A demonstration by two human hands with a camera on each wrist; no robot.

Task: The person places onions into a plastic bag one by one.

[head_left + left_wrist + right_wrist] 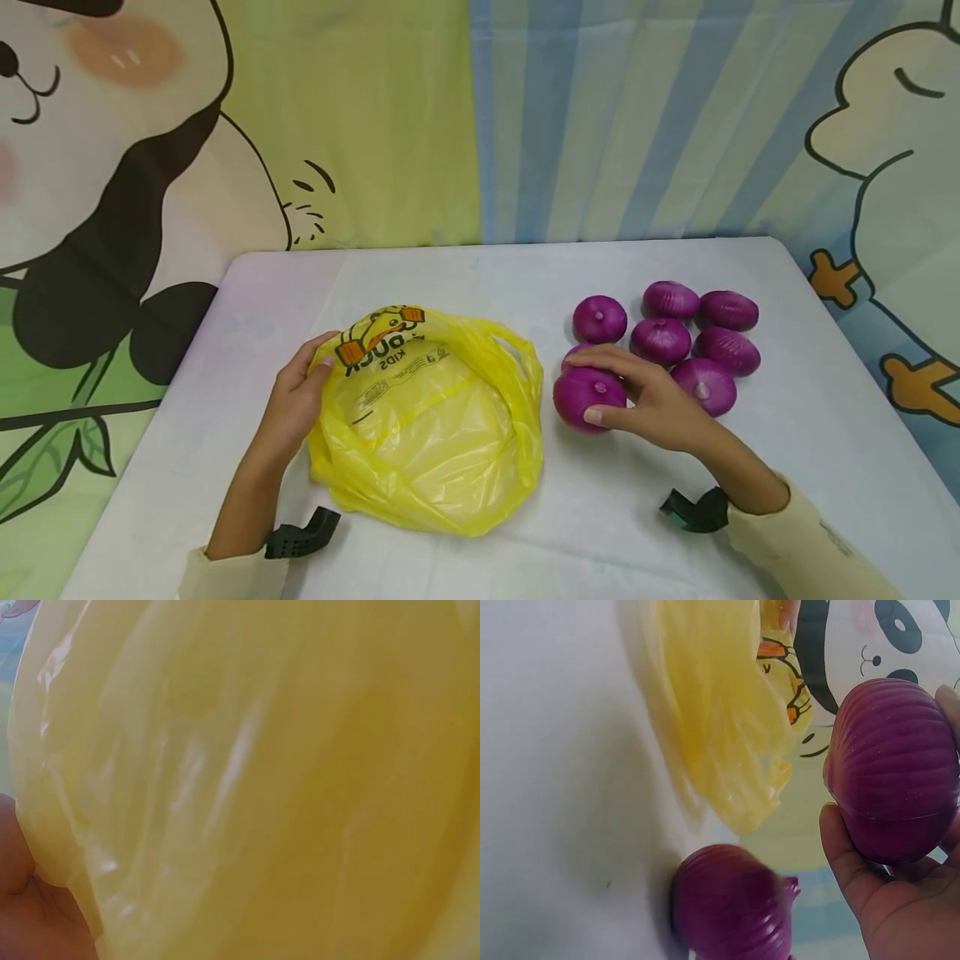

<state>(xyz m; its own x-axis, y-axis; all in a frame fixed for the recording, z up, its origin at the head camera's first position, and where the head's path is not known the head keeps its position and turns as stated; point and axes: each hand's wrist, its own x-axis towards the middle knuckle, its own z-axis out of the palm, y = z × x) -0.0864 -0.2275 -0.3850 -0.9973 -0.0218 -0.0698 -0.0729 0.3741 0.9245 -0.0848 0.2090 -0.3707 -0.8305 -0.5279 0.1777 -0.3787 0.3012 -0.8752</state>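
A yellow plastic bag point(442, 450) with a duck print lies with its mouth spread wide on the table. My left hand point(296, 400) pinches the bag's left rim, thumb on the inner side; in the left wrist view the bag's film point(247, 780) covers most of that hand. To the right of the bag, my right hand point(660, 408) grips a purple onion point(577, 396) between thumb and fingers. The right wrist view shows this onion point(896, 772) raised off the table. Another onion point(576, 354) sits just behind it, partly hidden by the hand.
Several more purple onions, among them one at the front point(705, 386) and one at the back left point(600, 318), lie grouped on the right of the white table point(480, 275). A cartoon-printed curtain point(390, 125) stands behind. Dark wrist mounts point(303, 533) sit by both sleeves.
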